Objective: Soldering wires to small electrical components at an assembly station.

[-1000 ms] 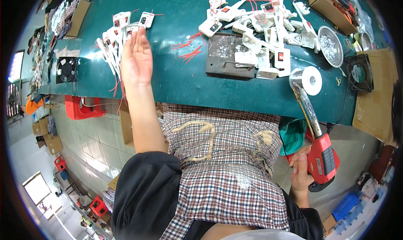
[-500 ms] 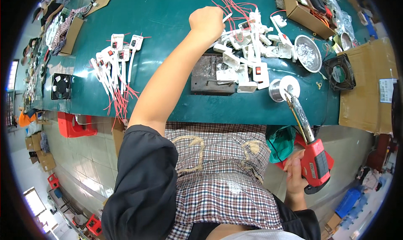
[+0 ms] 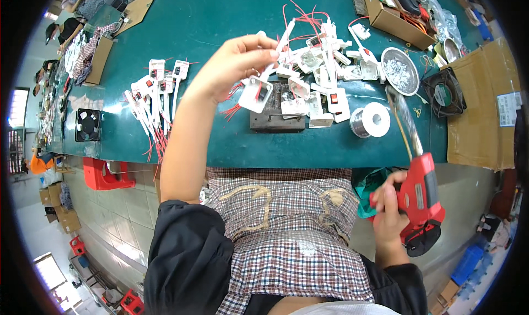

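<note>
Between the thumb and fingers of my left hand [image 3: 234, 67] is a white switch housing [image 3: 249, 101] with a long white stem and red wires. Its open back faces up, just left of a dark metal block [image 3: 270, 122]. My right hand [image 3: 390, 218] grips a red soldering gun [image 3: 423, 188] by its handle, low at the right. The gun's metal tip points away from me, near the lower rim of a metal bowl [image 3: 388, 53] with whitish bits inside. A spool of solder wire [image 3: 377, 120] stands left of the gun's barrel.
A heap of white switch parts [image 3: 314, 61] with red wires lies beyond and over the block. Another bundle of wired switches [image 3: 160, 92] sits at left. Black fans [image 3: 88, 125] rest at both sides. Cardboard boxes [image 3: 482, 111] edge the table's right; a red stool [image 3: 107, 174] stands below left.
My left hand has come back from the heap's far side, toward me, with the switch housing now plainly in view. My right hand has raised the soldering gun forward, toward the bowl.
</note>
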`<control>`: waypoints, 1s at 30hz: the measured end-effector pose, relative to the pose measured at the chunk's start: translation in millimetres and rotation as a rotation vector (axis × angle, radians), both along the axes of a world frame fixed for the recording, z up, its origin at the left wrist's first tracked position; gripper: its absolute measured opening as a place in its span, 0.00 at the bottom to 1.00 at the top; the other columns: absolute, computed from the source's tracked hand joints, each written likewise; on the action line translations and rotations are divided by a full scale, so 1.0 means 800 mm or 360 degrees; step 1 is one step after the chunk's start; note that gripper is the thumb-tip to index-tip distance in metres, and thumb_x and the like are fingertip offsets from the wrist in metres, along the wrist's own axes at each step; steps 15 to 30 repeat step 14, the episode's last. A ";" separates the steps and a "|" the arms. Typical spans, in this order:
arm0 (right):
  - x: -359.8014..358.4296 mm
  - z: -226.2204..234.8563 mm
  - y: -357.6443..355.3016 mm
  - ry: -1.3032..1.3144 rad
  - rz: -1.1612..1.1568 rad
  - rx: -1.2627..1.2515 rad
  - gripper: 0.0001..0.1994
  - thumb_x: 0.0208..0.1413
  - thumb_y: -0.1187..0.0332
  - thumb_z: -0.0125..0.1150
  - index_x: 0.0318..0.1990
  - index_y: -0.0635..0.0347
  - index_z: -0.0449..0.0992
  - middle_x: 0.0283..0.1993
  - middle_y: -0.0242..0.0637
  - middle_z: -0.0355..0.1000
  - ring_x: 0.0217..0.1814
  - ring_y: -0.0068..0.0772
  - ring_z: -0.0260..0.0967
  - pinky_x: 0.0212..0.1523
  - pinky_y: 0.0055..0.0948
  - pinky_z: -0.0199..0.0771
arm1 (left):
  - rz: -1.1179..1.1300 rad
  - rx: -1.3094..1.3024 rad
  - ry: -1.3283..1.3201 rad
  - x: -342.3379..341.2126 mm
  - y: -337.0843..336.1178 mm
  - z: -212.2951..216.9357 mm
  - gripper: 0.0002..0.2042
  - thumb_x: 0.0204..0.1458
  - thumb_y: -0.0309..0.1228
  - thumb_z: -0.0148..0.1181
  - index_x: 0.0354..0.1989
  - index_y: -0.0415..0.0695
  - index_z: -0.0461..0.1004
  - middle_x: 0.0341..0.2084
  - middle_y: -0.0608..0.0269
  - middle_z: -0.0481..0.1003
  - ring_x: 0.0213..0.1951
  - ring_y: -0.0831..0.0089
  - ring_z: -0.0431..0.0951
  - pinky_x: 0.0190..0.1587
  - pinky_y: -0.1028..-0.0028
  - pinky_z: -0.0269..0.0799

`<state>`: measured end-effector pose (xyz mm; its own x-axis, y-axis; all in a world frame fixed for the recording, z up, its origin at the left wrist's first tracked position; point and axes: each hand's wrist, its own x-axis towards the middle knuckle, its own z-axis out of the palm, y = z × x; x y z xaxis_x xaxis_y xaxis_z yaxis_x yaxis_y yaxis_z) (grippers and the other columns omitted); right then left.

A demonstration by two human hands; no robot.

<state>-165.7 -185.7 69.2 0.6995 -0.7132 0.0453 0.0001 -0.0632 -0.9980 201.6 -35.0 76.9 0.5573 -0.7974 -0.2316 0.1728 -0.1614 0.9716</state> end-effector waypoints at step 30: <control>0.241 -0.013 -0.006 0.0186 0.0068 -0.0638 0.32 0.57 0.71 0.73 0.63 0.62 0.58 0.58 0.47 0.70 0.53 0.31 0.78 0.53 0.25 0.75 | 0.0183 0.0239 -0.0532 -0.081 -0.007 -0.022 0.13 0.58 0.27 0.68 0.51 0.42 0.79 0.28 0.74 0.75 0.29 0.87 0.70 0.31 0.83 0.65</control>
